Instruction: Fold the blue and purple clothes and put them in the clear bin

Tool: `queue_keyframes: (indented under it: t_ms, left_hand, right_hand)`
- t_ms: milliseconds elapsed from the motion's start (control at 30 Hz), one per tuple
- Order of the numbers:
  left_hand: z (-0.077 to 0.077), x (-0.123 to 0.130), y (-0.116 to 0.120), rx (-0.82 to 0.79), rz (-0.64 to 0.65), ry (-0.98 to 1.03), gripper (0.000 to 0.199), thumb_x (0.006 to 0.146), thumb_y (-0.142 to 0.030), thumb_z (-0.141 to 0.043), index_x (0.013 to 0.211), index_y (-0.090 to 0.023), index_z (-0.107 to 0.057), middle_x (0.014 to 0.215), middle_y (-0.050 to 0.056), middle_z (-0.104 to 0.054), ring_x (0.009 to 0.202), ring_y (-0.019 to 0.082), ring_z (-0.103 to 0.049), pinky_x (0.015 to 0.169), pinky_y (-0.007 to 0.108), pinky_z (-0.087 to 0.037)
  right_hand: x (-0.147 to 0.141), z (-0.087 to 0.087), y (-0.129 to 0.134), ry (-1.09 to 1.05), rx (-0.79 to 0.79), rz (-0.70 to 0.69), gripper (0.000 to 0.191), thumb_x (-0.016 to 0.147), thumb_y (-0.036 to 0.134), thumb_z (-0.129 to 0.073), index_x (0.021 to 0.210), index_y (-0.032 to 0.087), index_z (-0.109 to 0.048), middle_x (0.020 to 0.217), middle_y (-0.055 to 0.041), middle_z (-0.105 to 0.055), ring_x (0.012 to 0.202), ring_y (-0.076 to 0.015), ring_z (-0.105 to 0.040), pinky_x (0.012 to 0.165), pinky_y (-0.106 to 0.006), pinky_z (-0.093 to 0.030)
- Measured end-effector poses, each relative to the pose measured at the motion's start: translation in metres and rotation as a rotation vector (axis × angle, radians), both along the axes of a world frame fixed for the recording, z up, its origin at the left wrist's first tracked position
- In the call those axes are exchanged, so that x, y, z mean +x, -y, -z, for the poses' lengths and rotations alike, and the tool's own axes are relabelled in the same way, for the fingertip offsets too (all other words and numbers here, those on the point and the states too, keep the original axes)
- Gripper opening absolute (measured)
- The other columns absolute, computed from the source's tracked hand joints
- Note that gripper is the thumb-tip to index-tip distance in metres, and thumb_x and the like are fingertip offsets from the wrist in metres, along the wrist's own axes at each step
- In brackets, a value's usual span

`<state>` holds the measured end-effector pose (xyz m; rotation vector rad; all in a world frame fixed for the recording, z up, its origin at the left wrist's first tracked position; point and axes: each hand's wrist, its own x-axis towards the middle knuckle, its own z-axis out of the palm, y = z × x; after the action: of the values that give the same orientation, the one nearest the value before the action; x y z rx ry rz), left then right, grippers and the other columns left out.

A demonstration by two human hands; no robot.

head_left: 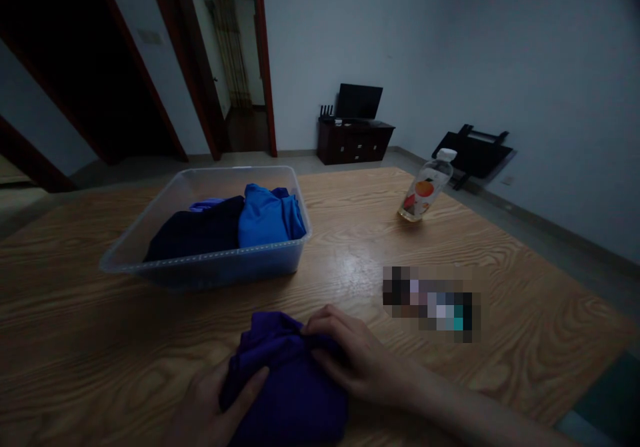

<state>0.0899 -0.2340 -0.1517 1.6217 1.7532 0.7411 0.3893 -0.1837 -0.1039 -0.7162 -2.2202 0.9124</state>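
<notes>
With our left grip (213, 397) and right grip (353, 350) we grasp folded purple cloth (295, 397); a translucent rectangular plastic box (230, 272) stands at its eleven o'clock.

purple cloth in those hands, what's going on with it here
A person's left hand holds the left side of a purple cloth over the wooden table, and the right hand grips its far edge. Beyond it, to the left, a clear plastic bin holds dark cloth and bright blue cloth. A bottle stands farther off to the right.
</notes>
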Motion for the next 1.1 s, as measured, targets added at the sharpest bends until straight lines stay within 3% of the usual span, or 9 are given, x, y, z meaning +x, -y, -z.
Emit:
queue_keyframes:
  t_ms: [200,333,500,600,767,900,1100]
  left_hand:
    - [0.003,-0.002,0.004,0.009,0.001,-0.072,0.052,0.092,-0.074,-0.061,0.106,-0.03,-0.085,0.11,0.004,-0.086,0.106,0.035,-0.081,0.095,0.044,-0.067]
    - [-0.002,-0.004,0.0,0.024,0.05,-0.175,0.048,0.096,-0.072,-0.058,0.101,-0.032,-0.084,0.105,0.003,-0.086,0.1,0.034,-0.082,0.093,0.042,-0.066]
    - [-0.013,-0.008,-0.01,0.088,0.076,-0.282,0.048,0.097,-0.071,-0.057,0.11,-0.032,-0.082,0.108,0.005,-0.086,0.098,0.034,-0.082,0.094,0.046,-0.064]
    - [-0.021,-0.01,-0.015,0.118,0.07,-0.3,0.047,0.097,-0.071,-0.059,0.116,-0.032,-0.078,0.114,0.004,-0.084,0.098,0.031,-0.081,0.09,0.042,-0.063]
    - [-0.026,-0.011,-0.015,0.13,0.04,-0.265,0.042,0.102,-0.066,-0.056,0.121,-0.032,-0.072,0.112,0.001,-0.083,0.096,0.027,-0.08,0.085,0.037,-0.059]
    - [-0.026,-0.01,-0.016,0.136,0.042,-0.269,0.038,0.103,-0.062,-0.056,0.116,-0.031,-0.073,0.108,0.002,-0.082,0.095,0.027,-0.079,0.084,0.036,-0.057]
    - [-0.028,-0.012,-0.02,0.078,0.015,-0.206,0.042,0.102,-0.064,-0.056,0.12,-0.029,-0.07,0.097,0.002,-0.08,0.086,0.025,-0.077,0.078,0.035,-0.056]
  right_hand:
    - [0.0,0.002,-0.001,-0.04,-0.008,-0.005,0.037,0.106,0.015,-0.058,0.141,0.026,-0.055,0.128,-0.0092,-0.068,0.117,-0.0196,-0.067,0.1,-0.034,-0.056]
    - [0.0,0.0,-0.004,0.041,-0.001,0.024,0.032,0.107,0.017,-0.058,0.138,0.024,-0.058,0.128,-0.0102,-0.068,0.116,-0.0209,-0.067,0.099,-0.035,-0.056]
    - [0.001,-0.002,-0.008,0.171,0.118,0.085,0.025,0.109,0.019,-0.055,0.133,0.022,-0.063,0.13,-0.0128,-0.066,0.116,-0.0237,-0.064,0.099,-0.039,-0.055]
    - [0.0,-0.004,-0.005,0.218,0.236,0.121,0.018,0.11,0.023,-0.056,0.125,0.023,-0.066,0.134,-0.0143,-0.063,0.12,-0.0262,-0.06,0.1,-0.042,-0.054]
    - [-0.002,0.001,-0.001,0.171,0.371,0.035,0.008,0.107,0.023,-0.058,0.102,0.021,-0.064,0.105,-0.0085,-0.068,0.095,-0.0219,-0.059,0.087,-0.037,-0.05]
    - [-0.002,0.003,-0.005,0.187,0.336,-0.042,0.012,0.108,0.026,-0.056,0.1,0.022,-0.062,0.1,-0.0076,-0.067,0.09,-0.0208,-0.059,0.083,-0.035,-0.049]
    - [0.005,-0.015,-0.005,0.109,0.147,-0.058,0.021,0.113,0.031,-0.05,0.102,0.022,-0.065,0.096,-0.0053,-0.068,0.086,-0.0169,-0.063,0.077,-0.028,-0.048]
